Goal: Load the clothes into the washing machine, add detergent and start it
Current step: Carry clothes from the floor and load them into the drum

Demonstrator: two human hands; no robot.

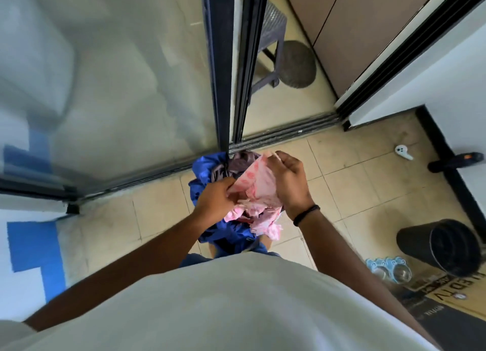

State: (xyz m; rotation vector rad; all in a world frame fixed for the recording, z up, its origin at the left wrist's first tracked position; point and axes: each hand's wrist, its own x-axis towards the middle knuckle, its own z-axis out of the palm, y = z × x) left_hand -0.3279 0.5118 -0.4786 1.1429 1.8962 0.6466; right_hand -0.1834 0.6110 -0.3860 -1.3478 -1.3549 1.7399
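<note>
Your left hand (214, 199) has its fingers curled into the bundle of clothes (236, 198), gripping at the edge of the pink patterned cloth (259, 190). Your right hand (288, 178) is on the other side, fingers bent over the top of that same pink cloth and pinching it near its upper corner, with a dark band (306, 215) round the wrist. Both hands are closed on fabric, holding the bundle up in front of your body, above the floor.

Under the pink piece there's a bright blue garment (203, 166) wrapping the left side and hanging down below, and a grey-purple cloth (242, 160) showing at the top of the bundle. No washing machine shows in this view; the clothes are in your hands.

Right beyond the bundle runs the dark sliding door track (284, 132) across the beige tiled floor (157, 208). The glass door (118, 74) fills the left, its black frame (222, 61) rising straight up from the bundle. Through the opening you can see a dark wicker stool (271, 48) beside a round grey object (298, 63).

Over to your right, a small white item (403, 152) lies on the tiles, a black bucket (441, 248) stands near the wall, and a blue-rimmed double bowl (391, 267) sits just beside it. A blue shape (39, 248) marks the white wall at your left.
</note>
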